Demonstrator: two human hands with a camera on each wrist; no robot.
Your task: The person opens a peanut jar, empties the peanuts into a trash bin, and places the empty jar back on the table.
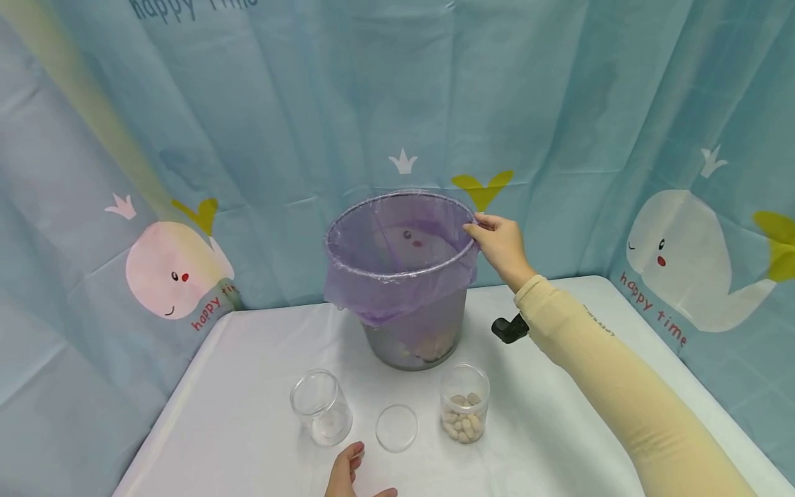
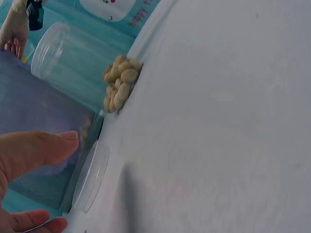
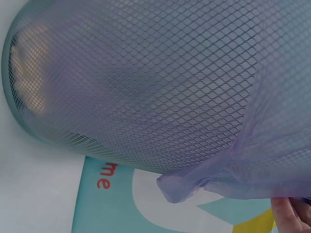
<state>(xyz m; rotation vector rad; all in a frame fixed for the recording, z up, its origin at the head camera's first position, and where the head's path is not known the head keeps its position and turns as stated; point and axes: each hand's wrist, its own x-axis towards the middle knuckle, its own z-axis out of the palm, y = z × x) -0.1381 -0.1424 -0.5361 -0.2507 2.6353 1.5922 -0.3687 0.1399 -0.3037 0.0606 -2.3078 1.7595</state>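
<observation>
A mesh wastebasket [image 1: 413, 355] stands at the back of the table, lined with a purple plastic bag [image 1: 397, 298] folded over its rim. My right hand [image 1: 502, 243] pinches the bag at the rim's right side; in the right wrist view its fingers [image 3: 287, 216] show at the bag's edge. My left hand [image 1: 345, 476] is at the front, thumb and fingers apart, holding nothing. Near it lie a clear round lid [image 1: 397, 428] and an open clear jar [image 1: 323, 407]. A second clear jar [image 1: 464, 386], open on top, holds several peanuts [image 2: 119, 82].
A white cloth covers the table [image 1: 248, 386]. Behind and beside it hangs a blue curtain [image 1: 348, 103] with whale prints. A black device [image 1: 511, 329] sticks out at the right wrist. Something pale shows low inside the wastebasket.
</observation>
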